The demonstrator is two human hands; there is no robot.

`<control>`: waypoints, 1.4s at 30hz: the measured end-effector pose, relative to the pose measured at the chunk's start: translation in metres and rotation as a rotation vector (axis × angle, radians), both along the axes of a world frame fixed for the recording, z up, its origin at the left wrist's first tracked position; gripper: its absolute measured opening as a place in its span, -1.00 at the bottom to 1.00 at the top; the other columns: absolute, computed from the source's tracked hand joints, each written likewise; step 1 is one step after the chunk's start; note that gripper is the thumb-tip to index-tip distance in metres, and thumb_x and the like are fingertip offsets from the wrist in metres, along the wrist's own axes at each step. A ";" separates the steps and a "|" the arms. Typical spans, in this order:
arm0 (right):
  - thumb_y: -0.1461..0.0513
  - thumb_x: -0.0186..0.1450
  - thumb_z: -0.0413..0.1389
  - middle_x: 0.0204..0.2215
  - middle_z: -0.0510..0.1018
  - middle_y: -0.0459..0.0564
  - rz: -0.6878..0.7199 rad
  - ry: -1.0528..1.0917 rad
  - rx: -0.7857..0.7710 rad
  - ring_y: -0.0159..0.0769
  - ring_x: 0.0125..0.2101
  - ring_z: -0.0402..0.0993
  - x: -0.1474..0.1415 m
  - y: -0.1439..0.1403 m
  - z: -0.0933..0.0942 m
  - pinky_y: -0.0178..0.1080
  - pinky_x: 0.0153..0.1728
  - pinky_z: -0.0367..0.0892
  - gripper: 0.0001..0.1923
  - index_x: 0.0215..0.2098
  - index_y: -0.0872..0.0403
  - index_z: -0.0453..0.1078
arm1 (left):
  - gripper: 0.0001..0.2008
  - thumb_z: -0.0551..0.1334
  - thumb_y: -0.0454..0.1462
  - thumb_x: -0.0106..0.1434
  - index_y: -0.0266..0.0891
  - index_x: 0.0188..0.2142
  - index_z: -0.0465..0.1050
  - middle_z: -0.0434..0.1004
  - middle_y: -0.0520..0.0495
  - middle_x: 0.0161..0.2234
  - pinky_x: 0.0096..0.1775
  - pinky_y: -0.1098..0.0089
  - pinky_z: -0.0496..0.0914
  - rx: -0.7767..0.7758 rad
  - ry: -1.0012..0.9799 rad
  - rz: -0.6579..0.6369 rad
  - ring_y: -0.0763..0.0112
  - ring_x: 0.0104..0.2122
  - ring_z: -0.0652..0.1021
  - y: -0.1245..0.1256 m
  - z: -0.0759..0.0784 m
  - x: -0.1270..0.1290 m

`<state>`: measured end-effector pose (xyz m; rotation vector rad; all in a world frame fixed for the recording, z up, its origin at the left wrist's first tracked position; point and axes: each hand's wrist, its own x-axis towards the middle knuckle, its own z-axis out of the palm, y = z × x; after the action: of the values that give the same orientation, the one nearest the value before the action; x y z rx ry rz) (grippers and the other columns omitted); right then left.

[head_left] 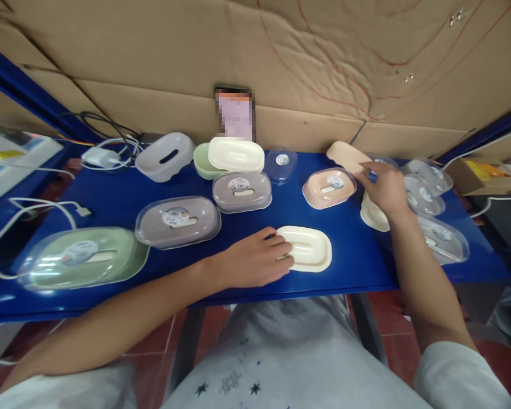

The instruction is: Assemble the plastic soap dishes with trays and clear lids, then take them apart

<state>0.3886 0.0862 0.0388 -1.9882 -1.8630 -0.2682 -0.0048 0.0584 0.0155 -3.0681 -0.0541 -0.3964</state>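
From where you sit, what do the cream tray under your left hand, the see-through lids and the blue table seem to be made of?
The cream tray looks like moulded plastic, matte, with smooth rounded edges and ribs. The clear lids seem thin glossy plastic: they show the colour beneath and catch glare. The blue table looks like painted metal or laminate, faintly reflective; I cannot tell which.

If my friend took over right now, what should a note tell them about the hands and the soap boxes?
Left hand: lies flat on the blue table, fingers touching the left edge of the open cream plastic soap dish.
Right hand: reaches across a cream oval piece, fingers beside the peach soap box with clear lid; whether it grips anything cannot be told.
Done: four boxes sit closed with clear lids, green, two grey-brown and the peach one.
Left: the cream dish has no lid; loose clear lids lie at the right.
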 end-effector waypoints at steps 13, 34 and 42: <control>0.36 0.50 0.17 0.20 0.63 0.12 0.721 0.117 -0.028 -0.04 0.29 0.51 -0.124 -0.154 -0.016 0.13 0.29 0.50 -0.58 0.30 0.05 0.47 | -0.60 0.36 -0.04 0.45 -0.17 0.16 0.49 0.59 -0.18 0.11 0.28 0.01 0.28 0.096 -0.110 0.040 0.08 0.12 0.52 0.002 0.011 -0.001; 0.16 0.52 0.19 0.06 0.66 0.07 0.656 0.015 -0.122 0.06 0.08 0.60 -0.118 -0.157 -0.026 0.20 0.04 0.57 -0.44 0.46 -0.20 0.32 | -0.76 0.20 -0.29 0.55 -0.27 0.13 0.54 0.62 -0.19 0.13 0.38 0.12 0.32 -0.083 -0.133 -0.026 0.23 0.16 0.58 0.002 -0.008 0.006; 0.19 0.58 0.02 0.14 0.67 0.04 0.682 -0.039 -0.081 0.01 0.17 0.57 -0.122 -0.059 0.045 0.13 0.22 0.39 -0.61 0.28 -0.11 0.52 | -0.74 0.27 -0.29 0.52 -0.20 0.16 0.55 0.61 -0.18 0.19 0.33 0.11 0.36 -0.098 -0.150 -0.021 0.21 0.18 0.58 0.004 -0.006 0.005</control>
<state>0.2664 0.0269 0.0836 -1.2807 -2.4672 -0.0303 0.0007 0.0619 0.0096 -3.1312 -0.0481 -0.6435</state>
